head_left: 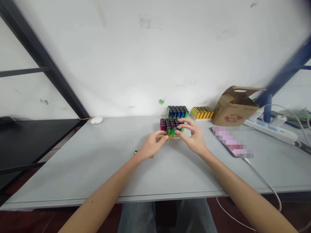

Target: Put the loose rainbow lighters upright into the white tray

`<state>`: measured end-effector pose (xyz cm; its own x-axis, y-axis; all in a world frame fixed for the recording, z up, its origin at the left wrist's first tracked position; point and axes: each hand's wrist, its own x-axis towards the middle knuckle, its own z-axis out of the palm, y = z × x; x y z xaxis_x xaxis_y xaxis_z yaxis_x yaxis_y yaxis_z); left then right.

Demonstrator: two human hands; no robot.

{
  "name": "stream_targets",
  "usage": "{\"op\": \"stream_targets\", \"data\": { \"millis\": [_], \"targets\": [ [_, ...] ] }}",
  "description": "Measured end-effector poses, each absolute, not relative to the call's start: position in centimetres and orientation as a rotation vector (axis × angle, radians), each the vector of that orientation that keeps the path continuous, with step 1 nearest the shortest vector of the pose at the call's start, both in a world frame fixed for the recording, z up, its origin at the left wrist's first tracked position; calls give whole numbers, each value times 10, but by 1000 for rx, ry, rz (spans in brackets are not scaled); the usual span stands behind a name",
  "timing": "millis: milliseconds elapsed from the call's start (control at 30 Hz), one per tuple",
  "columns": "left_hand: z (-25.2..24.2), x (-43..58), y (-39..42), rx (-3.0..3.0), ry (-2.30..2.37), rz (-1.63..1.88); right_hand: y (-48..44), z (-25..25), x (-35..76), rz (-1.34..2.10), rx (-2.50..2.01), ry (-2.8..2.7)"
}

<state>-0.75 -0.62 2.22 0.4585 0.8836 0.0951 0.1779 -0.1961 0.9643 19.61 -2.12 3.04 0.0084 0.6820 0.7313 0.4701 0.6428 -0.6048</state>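
Note:
A block of upright batteries (163, 125), purple and green with dark tops, stands on the grey table in front of me. At its front edge a green battery (172, 133) leans at a tilt. My right hand (193, 137) pinches the top of that battery between thumb and fingers. My left hand (155, 142) is at the front left of the block, thumb and fingers closed near the lower end of the tilted battery. Partly hidden behind my left wrist, a loose battery (151, 157) lies on the table.
Behind the block stand blue and green batteries (178, 112) and a tray of yellow batteries (202, 113). To the right are an open cardboard box (234, 111), a phone (229, 142) with a cable and a power strip (273, 129). A white case (96, 120) lies at the back left.

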Motion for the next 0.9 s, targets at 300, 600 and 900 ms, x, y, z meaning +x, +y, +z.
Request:
{"op": "stream_targets", "data": {
  "millis": [300, 600, 900],
  "targets": [
    [29, -22, 5, 1750, 1266, 1021, -7, 20, 212, 46, -1056, -1708],
    [16, -29, 14, 2079, 1449, 1043, 4, 4, 215, 14, -1108, -1740],
    [7, -23, 16, 2337, 1553, 1136, -2, 6, 209, -40, -1149, -1770]
  ]
}}
